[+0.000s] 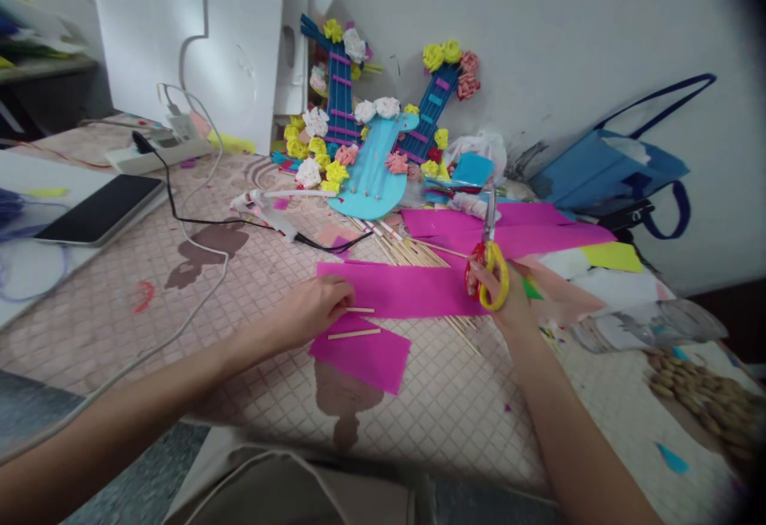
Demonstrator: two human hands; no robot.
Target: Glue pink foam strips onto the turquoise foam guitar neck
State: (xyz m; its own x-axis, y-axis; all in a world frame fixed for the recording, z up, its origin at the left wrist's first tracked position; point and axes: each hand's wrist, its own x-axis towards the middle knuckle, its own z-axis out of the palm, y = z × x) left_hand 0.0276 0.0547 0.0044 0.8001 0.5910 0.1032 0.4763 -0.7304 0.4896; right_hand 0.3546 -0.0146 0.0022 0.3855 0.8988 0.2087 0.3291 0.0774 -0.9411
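Note:
My left hand is closed, its fingertips pinched at one end of a short wooden stick, over the left end of a long magenta paper strip. A second short stick lies just below, on a smaller magenta piece. My right hand is wrapped around scissors with red and yellow handles, blades pointing up and away, at the strip's right end. Several long thin sticks lie behind and partly under the strip; one reaches to the scissors' handles.
A white glue gun with a black cord lies behind my left hand. Blue decorated guitar shapes with paper flowers stand against the wall. A phone and power strip are left; a clear jar and peanuts right.

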